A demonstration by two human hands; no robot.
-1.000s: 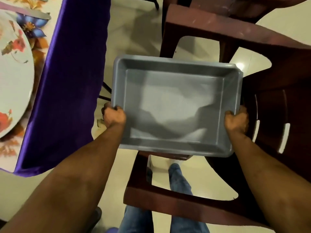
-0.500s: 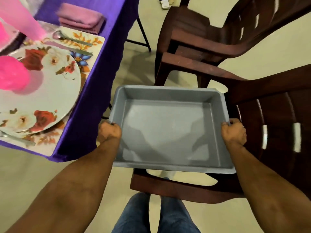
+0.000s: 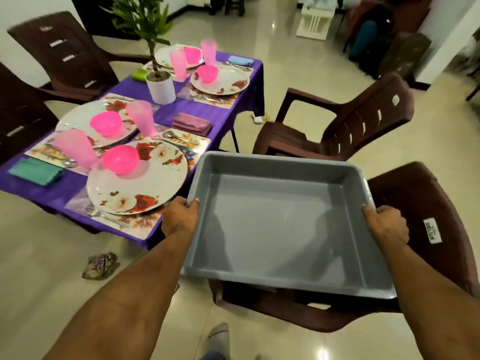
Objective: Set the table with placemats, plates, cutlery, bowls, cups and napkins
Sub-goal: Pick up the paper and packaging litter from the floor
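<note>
Napkins are sitting at the table's near-left corner, a teal napkin (image 3: 36,172) flat on the purple tablecloth (image 3: 52,190). Beside it, a pink cup (image 3: 75,148) and pink bowl (image 3: 120,158) are standing on a floral plate (image 3: 137,188), which is lying on a placemat (image 3: 137,224) with a fork (image 3: 106,216) along its near edge. A white plant pot (image 3: 160,89) is standing mid-table. Just right of the table, the left hand (image 3: 180,219) is gripping the left rim of an empty grey tub (image 3: 280,229), fingers curled over the edge. The right hand (image 3: 387,226) is clamping the opposite rim likewise. Under the tub a brown chair (image 3: 428,216) is showing.
</note>
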